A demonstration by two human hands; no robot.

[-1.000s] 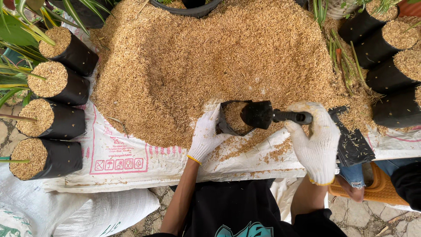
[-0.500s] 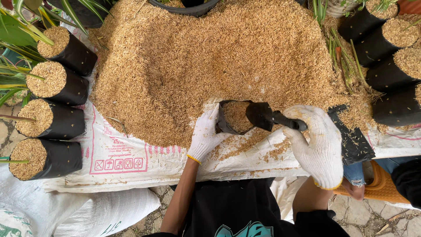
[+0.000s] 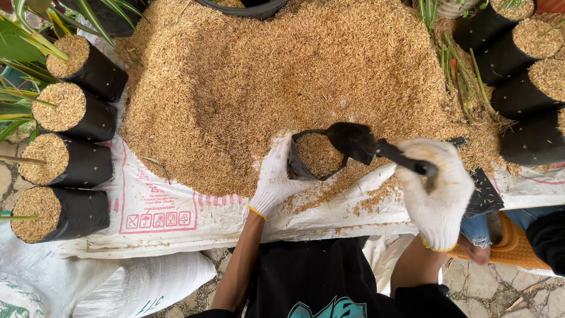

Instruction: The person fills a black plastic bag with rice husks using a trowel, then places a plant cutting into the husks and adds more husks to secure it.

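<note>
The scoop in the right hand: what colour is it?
Black, blade and handle alike; the scoop shows in the head view.

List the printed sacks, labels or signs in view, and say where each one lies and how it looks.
Woven sack: spread flat under the husk pile, white, with pink printing.
Symbol panel: on that sack, lower left of the pile, a pink rectangle holding small square pictograms.
Second sack: on the ground at bottom left, white, bulging, with faint dark lettering.

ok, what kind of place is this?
Likely a plant nursery potting spot, outdoors: a big heap of husks on a woven sack, rows of filled black grow bags, green leaves alongside.
</note>
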